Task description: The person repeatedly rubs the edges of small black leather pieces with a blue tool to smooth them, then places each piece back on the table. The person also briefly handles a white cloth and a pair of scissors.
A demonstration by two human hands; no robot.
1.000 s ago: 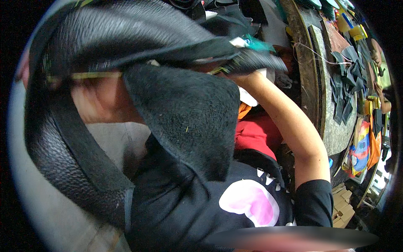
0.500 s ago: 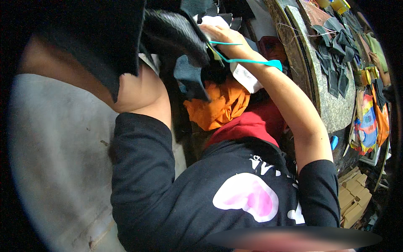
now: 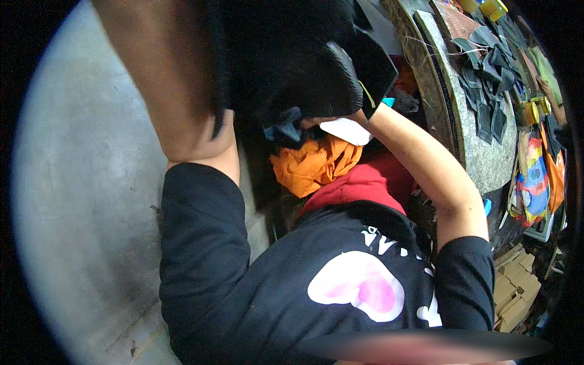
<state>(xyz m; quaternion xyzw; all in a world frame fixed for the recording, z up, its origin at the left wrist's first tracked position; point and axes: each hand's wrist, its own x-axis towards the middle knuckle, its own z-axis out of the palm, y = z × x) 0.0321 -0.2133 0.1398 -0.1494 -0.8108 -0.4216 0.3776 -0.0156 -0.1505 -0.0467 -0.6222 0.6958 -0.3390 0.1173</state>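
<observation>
Large black leather-like material (image 3: 286,61) with a textured, shiny fold fills the upper middle, close to the camera. My left forearm rises along its left side to the top edge; the left hand itself does not show. My right hand (image 3: 360,117) is at the lower right edge of the material, touching it or just under it, with its fingers mostly hidden. A bit of a turquoise strip (image 3: 389,101) shows beside the right wrist. Below the hand are a white piece (image 3: 345,131), a dark blue cloth (image 3: 286,129) and a bunched orange cloth (image 3: 316,165).
Red cloth (image 3: 365,182) covers my lap. On the right stands a worn worktable (image 3: 486,167) with black cut pieces (image 3: 486,76) and yellow containers (image 3: 528,112). Stacked cardboard (image 3: 514,286) lies below it. Another person's arm (image 3: 550,97) shows at the far right. Grey floor (image 3: 91,213) spreads left.
The black material has moved right and toward me, now covering most of my right hand. My left forearm has swung more upright. Most of the turquoise strip is now hidden.
</observation>
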